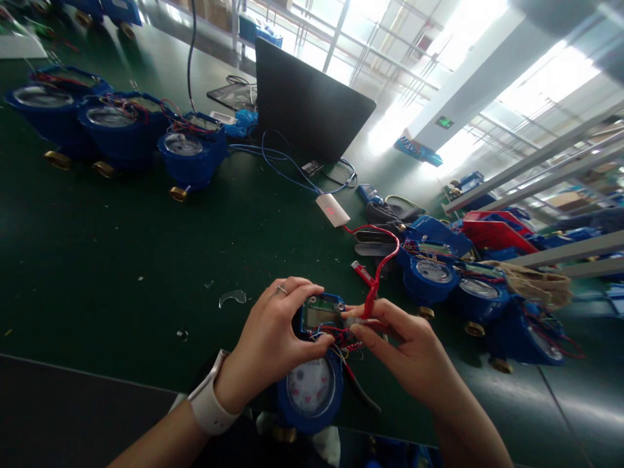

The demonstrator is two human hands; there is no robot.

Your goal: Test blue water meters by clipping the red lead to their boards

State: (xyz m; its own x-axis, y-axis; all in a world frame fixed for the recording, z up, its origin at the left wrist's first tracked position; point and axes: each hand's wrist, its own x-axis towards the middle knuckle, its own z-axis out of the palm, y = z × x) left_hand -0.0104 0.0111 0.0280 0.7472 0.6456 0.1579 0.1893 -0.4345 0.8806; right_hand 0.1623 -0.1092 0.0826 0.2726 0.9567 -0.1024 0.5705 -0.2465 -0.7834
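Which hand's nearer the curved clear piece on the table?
Left. The left hand, gripping the display unit, is just image-right of the curved clear piece; the right hand, pinching at the red cable's lower end, is farther right.

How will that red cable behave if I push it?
The red cable probably bends easily, given its loose curve. It may spring back somewhat, since it holds a smooth arc. A hard push might shift the attached white box.

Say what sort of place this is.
Probably a factory workshop or assembly floor: several blue dial units with exposed wires stand on a green worktop, and a green sign hangs on a pillar beyond.
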